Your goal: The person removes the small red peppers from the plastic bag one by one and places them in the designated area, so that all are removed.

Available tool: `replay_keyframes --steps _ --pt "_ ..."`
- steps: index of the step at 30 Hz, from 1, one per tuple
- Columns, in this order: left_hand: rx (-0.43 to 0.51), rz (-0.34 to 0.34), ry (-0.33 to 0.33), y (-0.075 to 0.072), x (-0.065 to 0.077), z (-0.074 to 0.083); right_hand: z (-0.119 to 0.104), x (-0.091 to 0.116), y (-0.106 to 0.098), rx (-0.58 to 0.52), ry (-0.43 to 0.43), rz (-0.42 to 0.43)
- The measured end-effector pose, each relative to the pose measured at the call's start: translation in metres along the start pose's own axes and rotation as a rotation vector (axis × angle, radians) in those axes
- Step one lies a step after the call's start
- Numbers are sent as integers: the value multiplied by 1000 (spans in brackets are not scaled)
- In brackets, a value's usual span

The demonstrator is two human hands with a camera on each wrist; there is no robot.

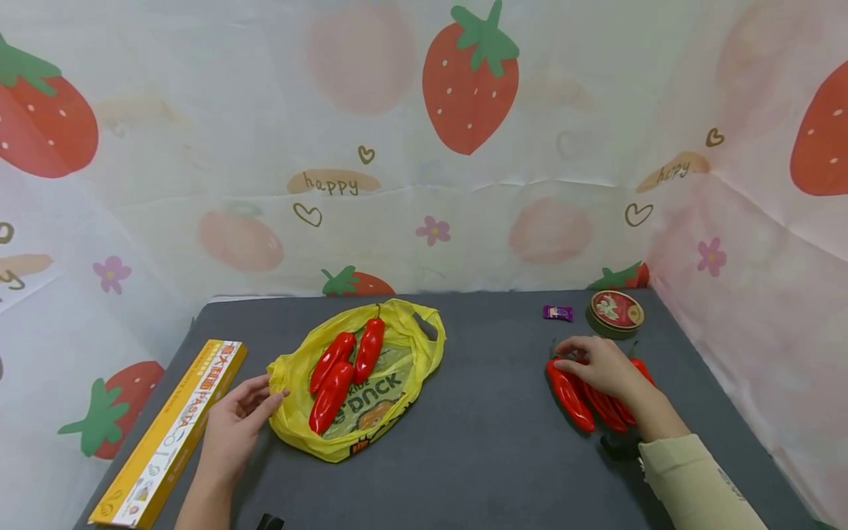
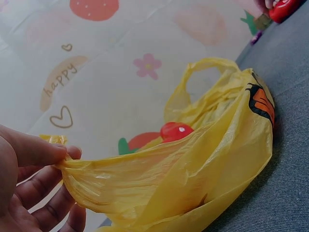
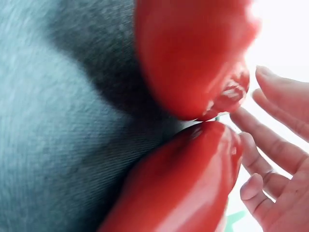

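Observation:
My left hand pinches the left rim of a yellow plastic bag between thumb and fingers. In the left wrist view the bag is pulled taut toward that hand. Inside it lie three glossy red peppers. Over at the right, my right hand reaches over a group of red peppers on the table, its fingers near their stem ends. The right wrist view shows that hand with fingers spread, fingertips right beside one pepper.
A yellow pasta box lies along the table's left side. Behind the right-hand peppers are a round red-lidded tin and a small purple wrapped candy. Strawberry-printed cloth hangs behind the dark grey table.

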State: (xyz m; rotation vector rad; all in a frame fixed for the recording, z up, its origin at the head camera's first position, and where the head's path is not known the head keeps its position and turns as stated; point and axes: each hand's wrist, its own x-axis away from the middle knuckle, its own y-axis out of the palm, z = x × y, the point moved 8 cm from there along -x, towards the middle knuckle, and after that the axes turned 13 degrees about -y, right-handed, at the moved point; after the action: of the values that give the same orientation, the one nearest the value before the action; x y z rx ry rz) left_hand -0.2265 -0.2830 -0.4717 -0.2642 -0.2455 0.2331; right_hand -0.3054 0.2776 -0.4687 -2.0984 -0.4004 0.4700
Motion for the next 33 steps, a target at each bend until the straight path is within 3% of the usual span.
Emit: replay_keyframes --steps 13,23,33 --pt "-5 -10 1 1 0 2 -31 -13 -11 -91 -68 84" --pt "-8 -3 15 0 1 0 -77 -37 -4 -211 -139 125" --pt "12 -4 16 -1 0 0 -115 -65 11 -345 -227 102"
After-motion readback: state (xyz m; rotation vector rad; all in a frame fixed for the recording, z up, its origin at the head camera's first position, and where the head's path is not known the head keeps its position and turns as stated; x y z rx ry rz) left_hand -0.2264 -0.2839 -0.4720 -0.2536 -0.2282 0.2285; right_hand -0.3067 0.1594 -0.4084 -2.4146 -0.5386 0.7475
